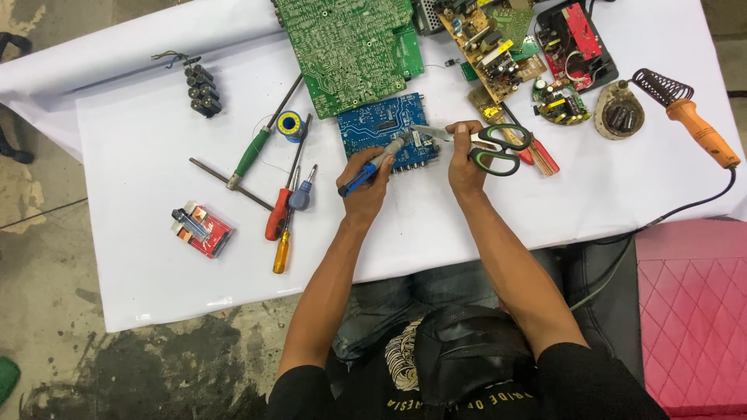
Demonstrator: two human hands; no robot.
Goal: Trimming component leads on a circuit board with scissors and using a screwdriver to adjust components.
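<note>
Scissors (486,148) in right hand (465,167) partly hide blue board (373,124).

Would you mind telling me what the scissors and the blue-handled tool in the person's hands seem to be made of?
The scissors: shiny grey blades, likely steel; the black-and-green handle loops look like matte plastic. The blue-handled tool: a dull grey metal-looking front part and a smooth blue handle, probably plastic.
</note>
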